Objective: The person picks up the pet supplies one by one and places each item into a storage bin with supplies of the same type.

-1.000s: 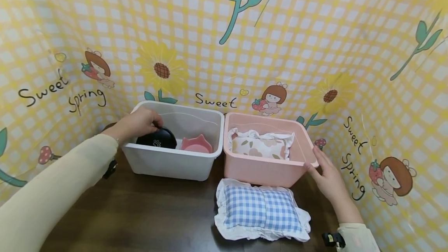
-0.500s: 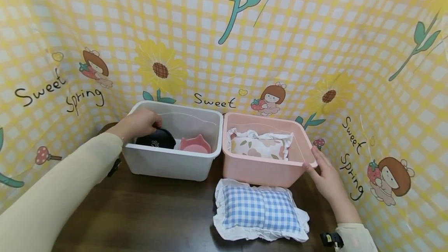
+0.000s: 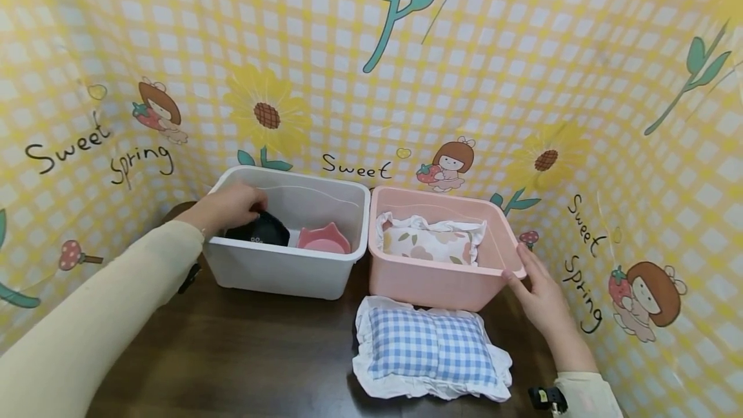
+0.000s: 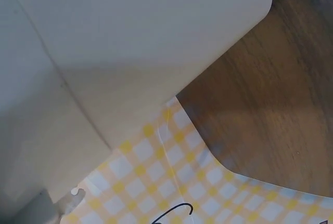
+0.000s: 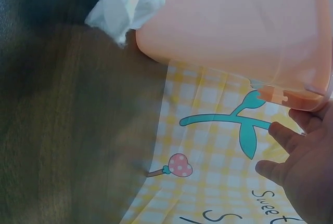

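The left hand [image 3: 231, 204] is being held palm-down over the left end of the white bin [image 3: 278, 273], its forearm being stretched forward and inward from the lower left. Its fingers are being bent downward, and the upper edge of a black paw-print object [image 3: 262, 229] is being pinched at their tips; the thumb's exact placement is being hidden. The object is being kept inside the bin, left of a pink cat-eared dish [image 3: 324, 240]; whether it is being lifted off the bin's floor cannot be told.

The right hand [image 3: 544, 295] is being laid against the right near corner of the pink bin [image 3: 435, 284], fingers being spread and extended along the outside, thumb being set at the rim. A floral pillow [image 3: 426, 245] is being contained there.
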`<state>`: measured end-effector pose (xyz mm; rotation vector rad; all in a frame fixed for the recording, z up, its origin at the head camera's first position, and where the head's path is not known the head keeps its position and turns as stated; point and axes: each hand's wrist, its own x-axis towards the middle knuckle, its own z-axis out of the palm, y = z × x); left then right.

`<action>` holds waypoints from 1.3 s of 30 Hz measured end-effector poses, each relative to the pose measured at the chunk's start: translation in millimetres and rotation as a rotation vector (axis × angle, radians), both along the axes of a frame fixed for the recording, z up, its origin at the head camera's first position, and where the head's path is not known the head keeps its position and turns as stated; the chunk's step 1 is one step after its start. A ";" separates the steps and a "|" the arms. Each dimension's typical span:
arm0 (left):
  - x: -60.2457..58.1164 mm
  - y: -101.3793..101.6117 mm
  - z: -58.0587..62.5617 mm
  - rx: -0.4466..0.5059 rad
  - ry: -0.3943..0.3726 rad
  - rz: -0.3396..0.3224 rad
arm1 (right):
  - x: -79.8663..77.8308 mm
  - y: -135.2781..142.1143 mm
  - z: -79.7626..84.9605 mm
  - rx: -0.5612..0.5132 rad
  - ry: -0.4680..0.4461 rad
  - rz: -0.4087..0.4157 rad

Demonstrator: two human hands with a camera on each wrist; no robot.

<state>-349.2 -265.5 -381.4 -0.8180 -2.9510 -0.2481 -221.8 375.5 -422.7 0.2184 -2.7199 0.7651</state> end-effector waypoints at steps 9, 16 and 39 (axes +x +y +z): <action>5.4 -1.8 6.7 0.142 -0.050 0.058 | 0.3 -1.6 0.6 0.002 0.000 0.001; 15.1 -3.3 17.8 0.226 -0.062 0.052 | 1.6 -0.3 -1.2 0.002 -0.012 -0.004; 75.8 2.0 27.4 0.473 0.059 0.052 | -1.4 -0.8 3.0 -0.015 -0.020 0.000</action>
